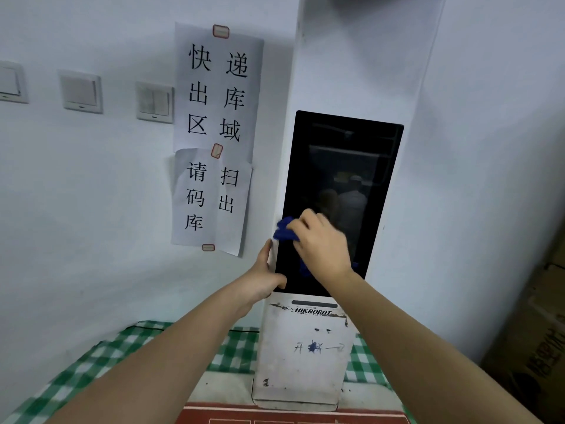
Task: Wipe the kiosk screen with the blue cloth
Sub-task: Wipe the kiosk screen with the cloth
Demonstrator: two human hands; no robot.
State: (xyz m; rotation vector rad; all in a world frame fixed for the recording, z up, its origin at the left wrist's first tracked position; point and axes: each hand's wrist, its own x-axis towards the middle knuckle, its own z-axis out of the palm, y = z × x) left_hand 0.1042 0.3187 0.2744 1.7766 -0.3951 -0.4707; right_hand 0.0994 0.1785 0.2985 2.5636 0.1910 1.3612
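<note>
1. Pressing a crumpled dark blue cloth [286, 229] against the glass, the right hand [321, 243] has its grip curled around the bunched fabric, with a tuft poking out past the fingers on the left.
2. The left hand [265, 278] holds the lower left edge of the unit, fingers wrapped around the side and thumb along the front rim, apparently steadying it.
3. The cloth touches the lower left part of the tall black glossy kiosk screen [345, 166], which is dark and shows only dim reflections.
4. Progress, as a judgement: wiping is underway low on the panel; the upper and right areas show no contact now, and whether they are already clean cannot be told, so much of the screen probably remains.
5. Below the screen, the scuffed white kiosk base [302, 362] stands on a table covered by a green-and-white checked cloth [91, 365].
6. Containers: a brown cardboard box [538, 347] sits at the right edge; its contents are hidden.
7. Paper notices with black characters [217, 96] hang on the wall beside the kiosk.
</note>
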